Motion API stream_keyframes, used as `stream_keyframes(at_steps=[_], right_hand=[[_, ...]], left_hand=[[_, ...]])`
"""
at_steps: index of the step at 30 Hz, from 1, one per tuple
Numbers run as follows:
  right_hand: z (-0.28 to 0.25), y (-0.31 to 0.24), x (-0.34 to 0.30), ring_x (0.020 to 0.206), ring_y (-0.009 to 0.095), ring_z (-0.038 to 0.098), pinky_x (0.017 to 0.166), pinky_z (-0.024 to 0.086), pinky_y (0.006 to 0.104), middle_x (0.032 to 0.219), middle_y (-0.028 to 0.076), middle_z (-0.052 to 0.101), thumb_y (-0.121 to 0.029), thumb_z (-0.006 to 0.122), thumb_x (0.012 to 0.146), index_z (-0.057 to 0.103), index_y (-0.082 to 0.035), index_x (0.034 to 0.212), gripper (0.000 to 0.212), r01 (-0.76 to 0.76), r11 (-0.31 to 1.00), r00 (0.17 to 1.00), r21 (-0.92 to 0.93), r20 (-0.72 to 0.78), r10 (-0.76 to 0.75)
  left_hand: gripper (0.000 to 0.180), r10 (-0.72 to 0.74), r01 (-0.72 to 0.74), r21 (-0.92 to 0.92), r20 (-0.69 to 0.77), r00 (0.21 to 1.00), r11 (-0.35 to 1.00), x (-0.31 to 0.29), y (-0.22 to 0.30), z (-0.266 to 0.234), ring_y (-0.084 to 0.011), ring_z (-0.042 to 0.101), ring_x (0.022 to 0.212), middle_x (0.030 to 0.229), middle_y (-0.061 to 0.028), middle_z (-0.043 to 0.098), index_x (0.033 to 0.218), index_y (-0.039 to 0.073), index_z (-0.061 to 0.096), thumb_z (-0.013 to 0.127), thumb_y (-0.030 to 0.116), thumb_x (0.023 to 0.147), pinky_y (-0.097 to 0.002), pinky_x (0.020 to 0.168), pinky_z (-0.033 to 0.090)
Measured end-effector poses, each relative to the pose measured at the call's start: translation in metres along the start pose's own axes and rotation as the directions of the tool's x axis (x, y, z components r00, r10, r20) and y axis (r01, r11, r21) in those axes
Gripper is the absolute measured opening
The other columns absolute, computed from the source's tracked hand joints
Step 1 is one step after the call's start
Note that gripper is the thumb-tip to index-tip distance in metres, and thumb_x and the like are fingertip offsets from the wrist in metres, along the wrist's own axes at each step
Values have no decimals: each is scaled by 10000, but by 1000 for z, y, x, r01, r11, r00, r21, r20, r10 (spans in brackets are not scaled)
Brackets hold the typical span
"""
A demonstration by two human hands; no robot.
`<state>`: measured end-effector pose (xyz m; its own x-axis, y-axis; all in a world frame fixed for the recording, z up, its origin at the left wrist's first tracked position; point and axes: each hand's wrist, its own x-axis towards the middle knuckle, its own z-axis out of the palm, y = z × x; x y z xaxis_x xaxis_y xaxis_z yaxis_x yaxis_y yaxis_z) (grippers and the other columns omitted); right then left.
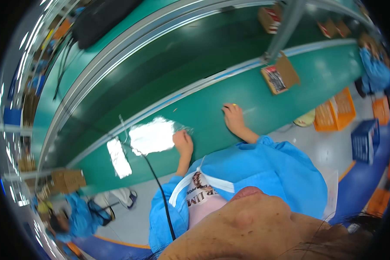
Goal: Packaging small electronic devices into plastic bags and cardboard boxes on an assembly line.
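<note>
The left hand (184,143) touches the film (153,135), the right hand (234,118) the bench (206,108); neither grip can be told. Dragging might crumple the film.

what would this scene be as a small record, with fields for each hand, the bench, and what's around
left hand: left hand at the right end of the large shiny sheet; grip unclear
right hand: right hand low over or on the bench; dark spot at fingertips too small to identify
bench: green; narrow shiny sheet left of the large one; open box farther right
cable: black cable, crossing the view left of the left hand
right side: orange crate, blue box
</note>
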<state>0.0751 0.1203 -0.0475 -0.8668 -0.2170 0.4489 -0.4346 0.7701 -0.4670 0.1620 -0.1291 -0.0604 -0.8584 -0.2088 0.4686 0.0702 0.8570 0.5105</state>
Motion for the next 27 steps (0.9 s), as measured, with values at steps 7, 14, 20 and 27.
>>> stream_keyframes(at_steps=[7,14,20,27], right_hand=[[-7,40,18,1002,308,506,810,431,387,1104,112,555,-48,567,763,591,-49,969,207,-144,939,987,311,-18,157],[-80,118,84,1019,302,490,848,381,459,1188,97,501,-142,643,703,577,-98,1039,344,-199,828,964,-524,-259,68],[-95,169,70,1126,346,438,905,342,490,1338,158,415,-341,657,768,502,-91,1229,546,-404,673,915,-619,-278,293],[-75,172,56,1139,356,437,915,350,522,1327,191,426,-277,668,740,527,-96,1210,524,-337,705,940,-624,-264,215]], left_hand=[[83,-37,36,19,68,997,999,6,17,0,-338,494,802,830,-134,552,849,24,551,523,33,771,-434,741,381],[72,-33,23,83,117,993,996,12,21,2,-348,481,780,806,-147,534,837,19,537,515,35,770,-445,711,373],[83,-19,4,120,129,991,993,13,18,7,-348,476,774,796,-150,519,844,19,534,510,37,767,-451,714,367],[87,-42,27,100,147,988,995,6,13,-1,-359,468,811,811,-164,511,837,19,530,493,49,764,-454,742,358]])
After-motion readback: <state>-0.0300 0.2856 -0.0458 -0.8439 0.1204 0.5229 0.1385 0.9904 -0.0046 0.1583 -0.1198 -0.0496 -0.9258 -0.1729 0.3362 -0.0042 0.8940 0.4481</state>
